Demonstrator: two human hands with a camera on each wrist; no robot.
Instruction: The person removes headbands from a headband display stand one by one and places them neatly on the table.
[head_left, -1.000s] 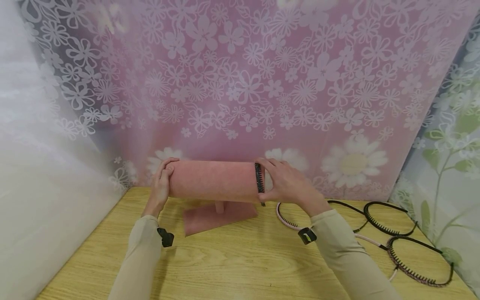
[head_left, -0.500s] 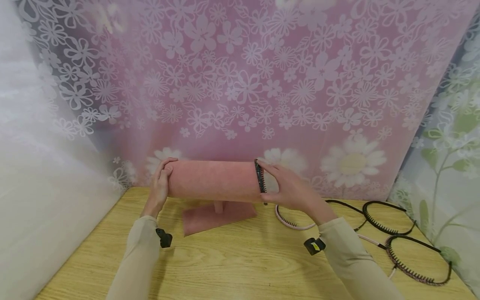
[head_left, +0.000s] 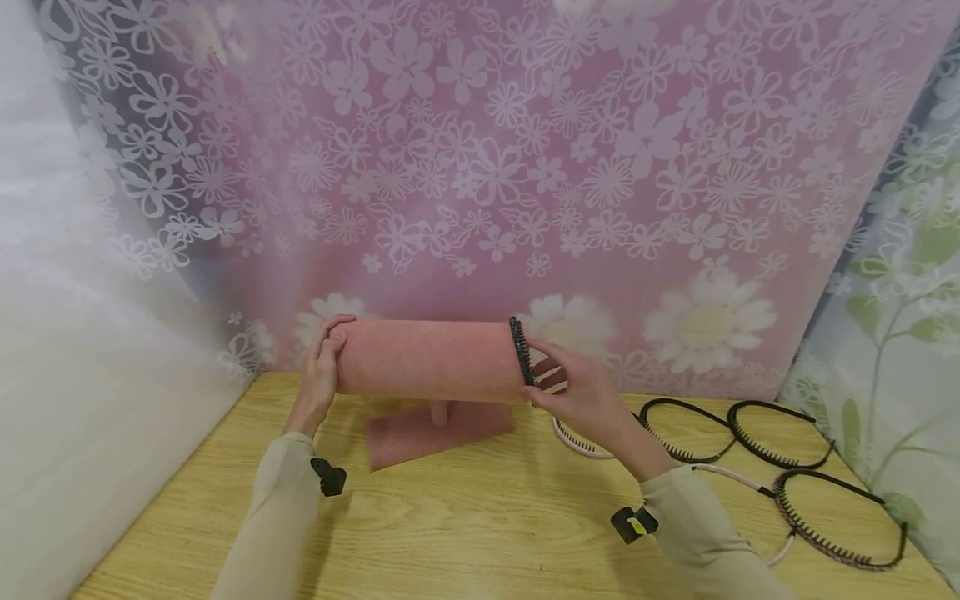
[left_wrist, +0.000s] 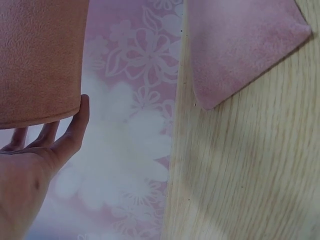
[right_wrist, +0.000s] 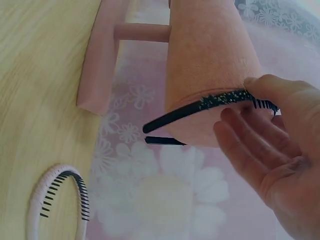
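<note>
A pink, velvety headband display stand (head_left: 427,358) has a horizontal roll on a post. My left hand (head_left: 321,367) holds the roll's left end, fingers over the end's far edge; in the left wrist view that hand (left_wrist: 45,150) lies against the end rim. At the roll's right end sits a black toothed headband (head_left: 521,350) with glittery stones. My right hand (head_left: 581,392) pinches this headband, thumb on its outer side and the other fingers inside the curve. Both headband tips (right_wrist: 165,122) stick out past the roll in the right wrist view.
Several toothed headbands lie on the wooden table at the right, among them a black headband (head_left: 772,454), a brownish headband (head_left: 832,550) and a pale pink headband (right_wrist: 37,200). The stand's flat base (head_left: 397,442) rests on the table near the floral backdrop (head_left: 480,167).
My right hand has shifted slightly right and down on the headband, and its fingers now show below the end. The headband is tilted a little more. The left hand stays put.
</note>
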